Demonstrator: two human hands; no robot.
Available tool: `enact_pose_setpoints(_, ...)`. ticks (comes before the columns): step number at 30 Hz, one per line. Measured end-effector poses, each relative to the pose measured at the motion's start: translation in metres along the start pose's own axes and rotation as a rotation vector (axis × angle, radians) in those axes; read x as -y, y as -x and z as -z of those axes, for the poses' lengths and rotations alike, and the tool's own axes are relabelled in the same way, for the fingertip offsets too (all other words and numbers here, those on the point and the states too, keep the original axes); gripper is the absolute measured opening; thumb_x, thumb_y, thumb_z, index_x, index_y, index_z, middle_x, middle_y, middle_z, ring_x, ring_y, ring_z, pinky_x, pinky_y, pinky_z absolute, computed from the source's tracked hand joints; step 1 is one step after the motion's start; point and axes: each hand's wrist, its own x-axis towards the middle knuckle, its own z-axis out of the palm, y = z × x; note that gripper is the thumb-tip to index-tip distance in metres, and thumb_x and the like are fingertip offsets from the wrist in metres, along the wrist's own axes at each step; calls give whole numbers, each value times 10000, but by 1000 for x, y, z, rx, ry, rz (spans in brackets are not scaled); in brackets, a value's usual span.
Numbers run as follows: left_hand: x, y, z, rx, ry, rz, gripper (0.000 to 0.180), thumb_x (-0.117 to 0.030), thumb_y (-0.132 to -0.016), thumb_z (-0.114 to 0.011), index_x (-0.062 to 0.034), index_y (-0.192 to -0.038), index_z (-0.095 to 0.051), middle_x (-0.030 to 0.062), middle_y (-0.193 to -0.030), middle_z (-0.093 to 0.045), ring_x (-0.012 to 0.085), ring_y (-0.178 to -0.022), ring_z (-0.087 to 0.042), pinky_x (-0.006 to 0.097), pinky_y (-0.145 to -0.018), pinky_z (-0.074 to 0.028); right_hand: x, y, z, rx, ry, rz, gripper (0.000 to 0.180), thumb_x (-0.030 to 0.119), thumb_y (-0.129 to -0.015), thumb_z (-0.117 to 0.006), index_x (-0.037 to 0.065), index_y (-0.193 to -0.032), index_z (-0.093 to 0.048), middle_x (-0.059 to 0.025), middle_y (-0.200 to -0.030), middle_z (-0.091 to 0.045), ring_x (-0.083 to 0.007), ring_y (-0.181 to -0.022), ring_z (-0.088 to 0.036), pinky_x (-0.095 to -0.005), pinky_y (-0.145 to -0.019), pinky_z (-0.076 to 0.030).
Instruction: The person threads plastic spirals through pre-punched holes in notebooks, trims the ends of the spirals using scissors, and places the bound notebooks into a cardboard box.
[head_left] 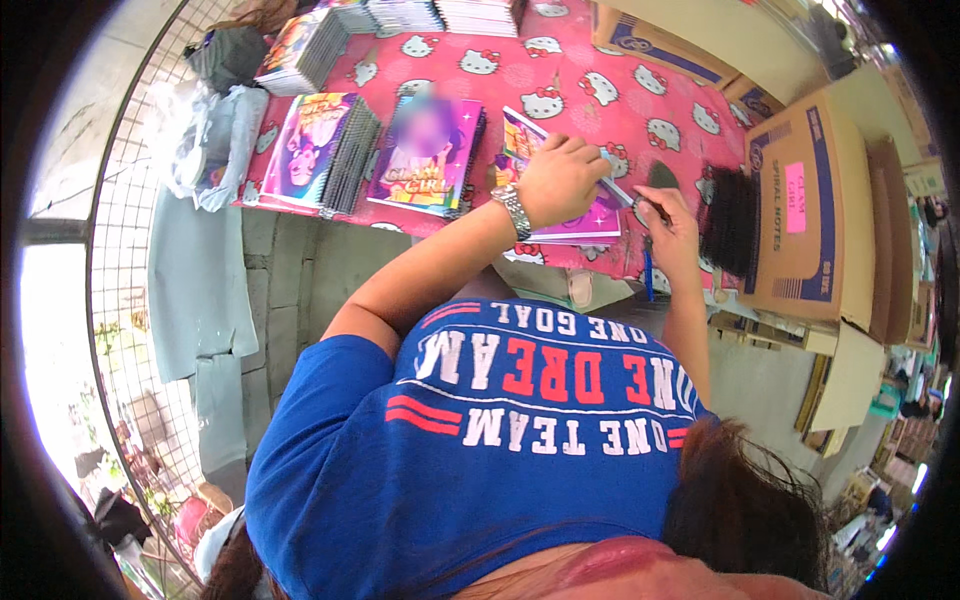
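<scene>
My left hand (560, 180), with a metal watch on its wrist, presses down with curled fingers on the top edge of a purple spiral notebook (590, 222). The notebook lies at the front edge of a table covered in a red cartoon-cat cloth (600, 90). Just to the right, my right hand (672, 232) is closed at the notebook's right edge. It grips a thin blue pen-like stick (648, 272) that points down past the table edge. A black bundle of spiral bindings (728, 222) lies right beside this hand.
Two stacks of colourful spiral notebooks (320, 150) (425, 155) lie to the left, and more stacks (400, 15) sit at the back. A large cardboard box (805, 210) stands at the right. Left of the table are a wire mesh fence (130, 250) and grey cloth (200, 290).
</scene>
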Motion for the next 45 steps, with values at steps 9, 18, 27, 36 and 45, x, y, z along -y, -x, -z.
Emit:
enact_pose_setpoints(9, 4, -7, -5, -23, 116, 1, 262, -306, -791, -700, -120, -974, -673, 53, -907, -669, 254, -988, -610, 468, -1095, -336, -5, 1, 1, -135, 55, 32, 235, 13, -829, -666, 50, -1061, -674, -103, -994, -617, -257, -936, -612, -325, -840, -472)
enact_pose_setpoints(18, 10, -10, -9, 9, 115, -37, 232, -299, -825, -725, -129, -971, -666, 22, -897, -651, 226, -964, -603, 518, -1114, -304, 9, 4, -13, -232, 143, 64, 268, -3, -796, -676, 77, -1052, -685, -107, -959, -578, -280, -901, -601, -349, -781, -482)
enact_pose_setpoints(27, 16, -13, -12, 41, 92, -38, 272, -333, -820, -704, -132, -1000, -665, 47, -944, -669, 250, -1033, -597, 511, -1115, -306, -1, 2, -15, -306, 243, 310, 253, -29, -785, -666, 62, -1021, -653, -113, -961, -572, -270, -889, -581, -352, -751, -483)
enact_pose_setpoints(36, 16, -9, -8, 13, 84, -22, 263, -331, -826, -687, -139, -1004, -664, 54, -939, -671, 251, -1015, -606, 498, -1099, -321, -6, 0, -23, -203, 152, 191, 246, -31, -800, -662, 46, -1034, -649, -132, -939, -577, -268, -871, -605, -357, -762, -490)
enact_pose_setpoints(45, -26, -8, -39, -140, -29, -182, 204, -198, -849, -583, -156, -1047, -561, 18, -955, -622, 203, -1028, -601, 519, -1027, -355, 1, 9, 0, -89, 388, 257, 362, 117, -939, -561, 48, -1294, -581, -143, -1031, -620, -288, -906, -612, -377, -816, -482)
